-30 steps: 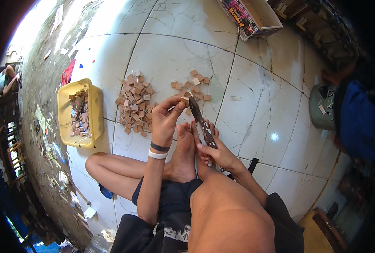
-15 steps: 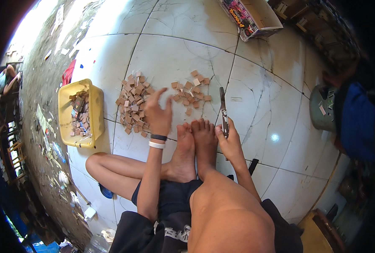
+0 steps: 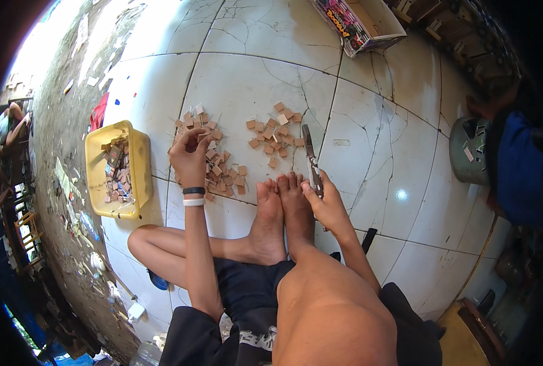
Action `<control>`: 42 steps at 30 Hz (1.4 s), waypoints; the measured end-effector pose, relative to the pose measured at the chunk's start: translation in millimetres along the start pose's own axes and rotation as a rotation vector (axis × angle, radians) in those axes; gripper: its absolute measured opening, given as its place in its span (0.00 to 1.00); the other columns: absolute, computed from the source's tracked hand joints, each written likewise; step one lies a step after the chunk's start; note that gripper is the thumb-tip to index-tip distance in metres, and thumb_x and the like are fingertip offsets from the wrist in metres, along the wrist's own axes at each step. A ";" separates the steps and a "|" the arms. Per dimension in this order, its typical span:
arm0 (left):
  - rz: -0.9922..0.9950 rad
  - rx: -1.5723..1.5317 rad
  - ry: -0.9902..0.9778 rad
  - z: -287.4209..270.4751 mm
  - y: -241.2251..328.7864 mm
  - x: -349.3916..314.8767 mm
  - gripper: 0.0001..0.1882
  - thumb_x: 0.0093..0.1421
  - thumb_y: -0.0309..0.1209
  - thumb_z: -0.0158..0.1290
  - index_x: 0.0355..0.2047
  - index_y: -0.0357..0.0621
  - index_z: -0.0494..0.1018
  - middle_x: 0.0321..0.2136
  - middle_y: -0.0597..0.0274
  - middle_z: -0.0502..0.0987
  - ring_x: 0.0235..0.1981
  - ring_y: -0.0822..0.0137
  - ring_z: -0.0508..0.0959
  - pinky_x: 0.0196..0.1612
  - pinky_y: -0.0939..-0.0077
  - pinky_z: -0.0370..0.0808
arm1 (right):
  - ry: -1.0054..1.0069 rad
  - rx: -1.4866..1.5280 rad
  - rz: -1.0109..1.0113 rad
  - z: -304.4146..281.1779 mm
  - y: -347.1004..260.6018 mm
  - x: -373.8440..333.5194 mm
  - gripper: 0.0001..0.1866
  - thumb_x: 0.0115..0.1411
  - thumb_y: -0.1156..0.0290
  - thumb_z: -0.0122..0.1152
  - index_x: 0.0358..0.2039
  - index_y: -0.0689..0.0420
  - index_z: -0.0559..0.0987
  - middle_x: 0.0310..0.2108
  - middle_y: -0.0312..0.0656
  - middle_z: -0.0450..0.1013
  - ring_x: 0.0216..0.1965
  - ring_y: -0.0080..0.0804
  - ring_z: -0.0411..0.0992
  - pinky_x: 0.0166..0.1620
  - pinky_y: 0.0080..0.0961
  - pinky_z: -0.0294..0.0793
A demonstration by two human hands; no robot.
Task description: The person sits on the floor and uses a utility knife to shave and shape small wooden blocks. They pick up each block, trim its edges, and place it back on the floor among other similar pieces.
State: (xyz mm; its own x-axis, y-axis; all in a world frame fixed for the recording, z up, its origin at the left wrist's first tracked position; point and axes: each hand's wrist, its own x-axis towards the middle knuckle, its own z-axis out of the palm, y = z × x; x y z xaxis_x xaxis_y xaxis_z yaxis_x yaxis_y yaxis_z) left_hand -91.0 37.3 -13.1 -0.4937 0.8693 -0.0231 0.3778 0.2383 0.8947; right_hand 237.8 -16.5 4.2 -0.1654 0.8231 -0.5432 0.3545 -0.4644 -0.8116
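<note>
My left hand (image 3: 189, 160) is over the left pile of small brown square pieces (image 3: 222, 177), thumb and fingers curled together in a pinch at its far side. Whatever sits between the fingertips is too small to make out. Several pieces in this pile have thin pale sticks poking out. In my right hand (image 3: 329, 204), closed beside my feet, is a long narrow dark tool (image 3: 310, 149) with white flecks, pointing away from me. A smaller group of brown square pieces (image 3: 275, 135) lies on the tiles just left of the tool's tip.
A yellow plastic basin (image 3: 142, 174) with mixed scraps stands at the left. Far right are an open printed cardboard box (image 3: 369, 27) and a green-grey bucket (image 3: 463, 161) beside a blue cloth (image 3: 518, 171). Littered bare ground (image 3: 58, 201) borders the cracked tiles.
My left hand has moved left from between the two groups onto the left pile, and its fingers have closed. The tool in my right hand has tilted slightly left.
</note>
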 end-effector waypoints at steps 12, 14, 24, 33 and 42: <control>-0.022 -0.222 -0.053 46.5 46.4 -63.0 0.10 0.63 0.18 0.65 0.45 0.34 0.83 0.37 0.63 0.86 0.39 0.76 0.84 0.45 0.82 0.81 | -0.215 -0.135 -0.219 31.3 -9.8 -23.9 0.39 0.69 0.63 0.61 0.76 0.57 0.59 0.72 0.63 0.57 0.74 0.62 0.50 0.74 0.61 0.38; -0.024 -0.252 -0.065 49.0 50.4 -67.0 0.10 0.63 0.18 0.65 0.45 0.34 0.83 0.37 0.63 0.87 0.39 0.76 0.84 0.45 0.82 0.81 | -0.164 -0.305 -0.294 33.4 -10.1 -25.0 0.39 0.68 0.62 0.61 0.76 0.57 0.59 0.72 0.63 0.56 0.74 0.63 0.51 0.74 0.60 0.40; 0.041 -0.304 -0.083 55.9 51.2 -67.4 0.10 0.61 0.15 0.64 0.43 0.33 0.83 0.37 0.59 0.86 0.38 0.72 0.86 0.44 0.79 0.83 | -0.234 -0.152 -0.207 28.4 -19.6 -19.4 0.39 0.68 0.60 0.60 0.76 0.57 0.58 0.69 0.64 0.59 0.70 0.63 0.55 0.72 0.59 0.46; 0.099 -0.259 -0.110 53.7 55.8 -65.3 0.10 0.59 0.14 0.64 0.41 0.32 0.83 0.37 0.58 0.86 0.37 0.71 0.86 0.43 0.79 0.83 | -0.211 -0.143 -0.249 27.5 -18.6 -22.6 0.40 0.70 0.61 0.59 0.77 0.55 0.56 0.72 0.62 0.56 0.74 0.64 0.49 0.74 0.62 0.40; 0.024 -0.481 -0.126 59.2 47.7 -66.8 0.11 0.62 0.14 0.63 0.45 0.31 0.82 0.39 0.60 0.86 0.42 0.73 0.85 0.47 0.80 0.81 | -0.156 -0.249 -0.275 31.1 -23.1 -21.1 0.40 0.67 0.61 0.61 0.76 0.55 0.58 0.67 0.60 0.60 0.69 0.61 0.55 0.70 0.61 0.48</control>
State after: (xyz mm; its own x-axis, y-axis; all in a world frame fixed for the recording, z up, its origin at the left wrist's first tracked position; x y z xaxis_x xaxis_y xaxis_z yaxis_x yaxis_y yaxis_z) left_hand 6.4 16.2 4.7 -0.3799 0.9247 -0.0266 -0.0312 0.0159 0.9994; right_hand 204.4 -33.3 27.8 -0.4161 0.8373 -0.3546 0.4867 -0.1244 -0.8647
